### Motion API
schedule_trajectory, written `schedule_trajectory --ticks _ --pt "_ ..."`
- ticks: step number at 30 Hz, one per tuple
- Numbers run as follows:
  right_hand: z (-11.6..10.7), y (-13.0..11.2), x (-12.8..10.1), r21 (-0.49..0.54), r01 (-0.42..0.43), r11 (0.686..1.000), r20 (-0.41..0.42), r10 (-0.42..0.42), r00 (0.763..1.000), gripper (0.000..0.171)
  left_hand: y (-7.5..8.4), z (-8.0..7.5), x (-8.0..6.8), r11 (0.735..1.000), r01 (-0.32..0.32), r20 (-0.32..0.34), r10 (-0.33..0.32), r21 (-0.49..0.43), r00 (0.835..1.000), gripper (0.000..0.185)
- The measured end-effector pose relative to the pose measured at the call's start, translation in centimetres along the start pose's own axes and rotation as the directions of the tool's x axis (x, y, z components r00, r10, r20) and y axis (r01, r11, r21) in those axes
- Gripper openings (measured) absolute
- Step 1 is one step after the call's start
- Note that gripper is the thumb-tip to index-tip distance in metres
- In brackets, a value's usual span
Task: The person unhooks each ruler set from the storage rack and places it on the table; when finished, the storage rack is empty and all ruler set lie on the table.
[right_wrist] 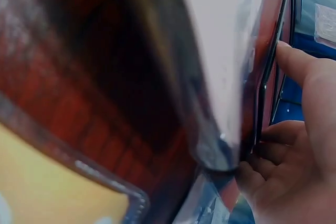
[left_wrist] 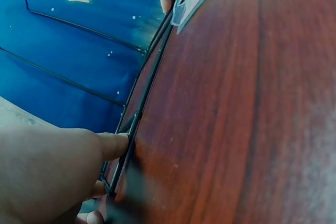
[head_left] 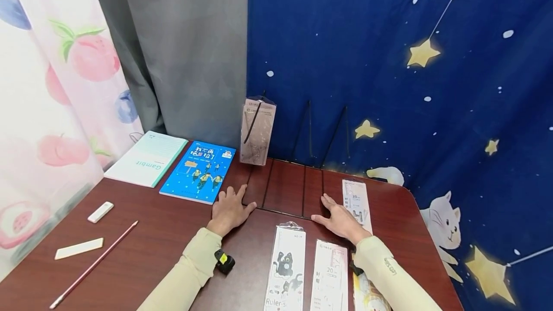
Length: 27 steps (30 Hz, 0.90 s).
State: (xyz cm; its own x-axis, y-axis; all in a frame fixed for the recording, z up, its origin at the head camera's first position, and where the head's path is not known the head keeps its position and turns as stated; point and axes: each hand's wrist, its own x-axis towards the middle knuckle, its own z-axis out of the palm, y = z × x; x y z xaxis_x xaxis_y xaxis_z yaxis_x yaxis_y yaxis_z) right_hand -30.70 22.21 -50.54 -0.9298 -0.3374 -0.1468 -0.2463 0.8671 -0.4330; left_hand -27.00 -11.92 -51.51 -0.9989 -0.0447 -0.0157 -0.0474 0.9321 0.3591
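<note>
A black wire display rack (head_left: 282,212) stands on the table before the blue curtain, its thin hooks rising at the back. My left hand (head_left: 229,211) holds its front left corner, thumb on the front wire and other fingers at the side, as the left wrist view shows. At the front right corner, my right hand (head_left: 341,221) grips the frame; its thumb (right_wrist: 296,64) lies along the wire and its fingers curl at the side. Clear packs (head_left: 257,133) hang on the left hook. A packaged ruler set (head_left: 356,200) lies beside the right hand, partly covered by it.
Nearer me lie a cat-print ruler set (head_left: 285,265), another ruler pack (head_left: 330,272) and a yellow pack (head_left: 367,296) partly under the right sleeve. To the left are a blue book (head_left: 198,172), a pale notebook (head_left: 147,160), an eraser (head_left: 100,211), a white strip (head_left: 79,248) and a pencil (head_left: 97,262).
</note>
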Motion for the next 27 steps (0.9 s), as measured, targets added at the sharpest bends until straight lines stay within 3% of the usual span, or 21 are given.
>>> schedule_trajectory --ticks 4,7,10,12,14,16,18,21,24,27 --pt "0.1 0.1 -0.1 0.009 0.005 1.0 -0.005 -0.005 1.0 0.092 0.2 -0.4 0.0 1.0 0.007 0.012 -0.007 -0.01 1.0 0.074" --pt "0.1 0.1 -0.1 0.01 0.009 1.0 -0.006 -0.009 1.0 0.093 0.5 -1.1 0.2 0.999 0.022 0.065 -0.02 -0.024 0.998 0.074" --pt "0.1 0.1 0.0 0.012 -0.003 1.0 -0.007 0.003 1.0 0.092 0.6 -2.0 0.5 0.996 0.044 0.128 -0.034 -0.079 0.991 0.074" --pt "0.2 0.0 0.1 0.008 -0.007 1.0 -0.001 0.007 1.0 0.092 0.5 -2.9 0.8 0.987 0.053 0.127 -0.034 -0.152 0.991 0.072" --pt "0.2 -0.1 0.1 0.008 -0.003 1.0 0.004 0.003 1.0 0.091 0.3 -4.0 1.3 0.959 0.033 0.056 -0.018 -0.282 0.998 0.066" --pt "0.2 -0.2 0.2 0.017 0.003 1.0 0.006 -0.003 1.0 0.09 0.0 -5.4 2.1 0.922 -0.048 -0.092 0.013 -0.383 0.996 0.057" --pt "0.3 -0.3 0.3 0.021 0.007 1.0 0.002 -0.007 1.0 0.09 -0.4 -6.9 2.9 0.887 -0.142 -0.231 0.041 -0.44 0.972 0.046" --pt "0.5 -0.3 0.4 0.026 0.002 1.0 -0.006 -0.002 1.0 0.09 -1.2 -8.9 4.4 0.849 -0.256 -0.396 0.06 -0.463 0.916 0.038" --pt "0.4 -0.1 0.3 0.02 -0.007 1.0 -0.012 0.007 1.0 0.089 -2.1 -10.0 6.4 0.777 -0.309 -0.434 0.052 -0.548 0.899 0.042" --pt "0.3 0.0 0.3 0.021 -0.009 1.0 -0.013 0.009 1.0 0.09 -2.9 -10.3 8.3 0.688 -0.324 -0.417 0.034 -0.649 0.908 0.048"
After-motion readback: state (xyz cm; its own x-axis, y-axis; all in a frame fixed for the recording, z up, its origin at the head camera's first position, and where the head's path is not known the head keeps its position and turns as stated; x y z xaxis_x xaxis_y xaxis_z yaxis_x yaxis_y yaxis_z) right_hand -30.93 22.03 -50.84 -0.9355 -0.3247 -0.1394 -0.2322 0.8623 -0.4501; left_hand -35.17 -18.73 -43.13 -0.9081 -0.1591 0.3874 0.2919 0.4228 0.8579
